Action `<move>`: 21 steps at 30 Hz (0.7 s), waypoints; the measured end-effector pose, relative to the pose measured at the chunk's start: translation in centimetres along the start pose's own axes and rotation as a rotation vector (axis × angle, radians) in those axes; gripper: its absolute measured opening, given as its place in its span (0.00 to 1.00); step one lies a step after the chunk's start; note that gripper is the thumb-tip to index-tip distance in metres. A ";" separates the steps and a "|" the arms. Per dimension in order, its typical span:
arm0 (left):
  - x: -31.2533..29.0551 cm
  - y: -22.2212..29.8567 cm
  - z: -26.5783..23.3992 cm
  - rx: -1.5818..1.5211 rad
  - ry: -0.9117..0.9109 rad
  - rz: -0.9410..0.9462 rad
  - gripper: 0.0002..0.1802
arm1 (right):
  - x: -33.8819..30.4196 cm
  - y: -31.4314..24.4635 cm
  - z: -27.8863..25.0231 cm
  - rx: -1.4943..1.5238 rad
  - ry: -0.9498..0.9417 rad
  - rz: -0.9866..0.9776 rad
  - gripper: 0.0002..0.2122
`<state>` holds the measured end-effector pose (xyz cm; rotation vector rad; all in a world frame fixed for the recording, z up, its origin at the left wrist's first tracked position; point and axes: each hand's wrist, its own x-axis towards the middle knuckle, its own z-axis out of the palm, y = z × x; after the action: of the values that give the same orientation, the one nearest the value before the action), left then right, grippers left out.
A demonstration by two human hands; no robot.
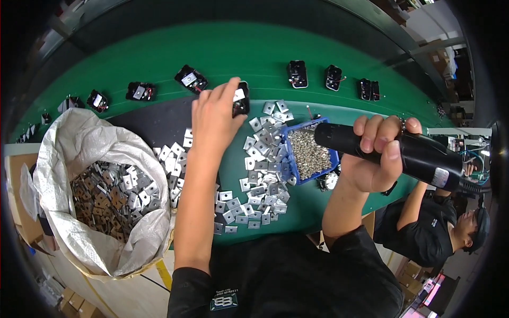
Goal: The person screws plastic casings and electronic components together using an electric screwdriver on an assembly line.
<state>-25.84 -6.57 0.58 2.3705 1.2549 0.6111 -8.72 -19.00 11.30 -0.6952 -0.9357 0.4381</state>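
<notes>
We record the tray [318,175] as blue, its small pieces [310,156] silvery. Left of it: silver-grey plates [262,165], then a white sack [55,159] with brown and silver tabs [103,199]; right of it: a black tool [424,157]; beyond it: black housings [298,78], green belt [244,50].

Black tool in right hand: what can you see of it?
The tool is long, rounded and black, plastic-looking, with a pale label near its right end. In the picture it slants down rightward, its blunt left end overlapping the blue bin. The right hand grips its middle; its right tip is unclear.
</notes>
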 end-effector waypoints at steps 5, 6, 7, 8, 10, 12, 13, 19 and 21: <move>1.9 1.3 -0.8 0.270 -0.001 -0.097 0.44 | -1.3 0.3 -3.1 -0.220 0.087 0.030 0.20; 1.4 1.9 -1.3 0.188 0.009 -0.033 0.43 | -1.5 0.4 -3.4 -0.256 0.107 0.035 0.20; 1.0 3.0 -2.0 0.099 0.012 0.039 0.41 | -1.5 0.4 -3.7 -0.265 0.120 0.027 0.20; 0.4 3.8 -2.4 -0.017 -0.020 0.127 0.33 | -1.6 0.4 -4.0 -0.280 0.117 0.031 0.19; -0.7 3.8 -1.8 -0.181 -0.229 0.210 0.23 | -1.7 0.9 -4.4 -0.282 0.123 0.042 0.20; -2.1 3.9 -1.0 -0.172 -0.294 0.215 0.17 | -1.7 1.6 -4.4 -0.308 0.106 0.059 0.19; -2.4 3.9 -0.5 -0.219 -0.312 0.144 0.15 | -1.7 1.8 -4.5 -0.319 0.081 0.077 0.19; -2.8 4.2 0.2 -0.242 -0.322 0.098 0.10 | -0.7 1.3 -4.8 -0.168 0.071 0.050 0.19; -2.4 4.3 0.3 -0.247 -0.327 0.087 0.09 | -0.6 1.6 -5.1 -0.095 0.093 0.025 0.18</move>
<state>-23.97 -10.90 2.09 2.2151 0.8858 0.3594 -4.84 -20.01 7.76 -0.8084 -0.8646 0.3818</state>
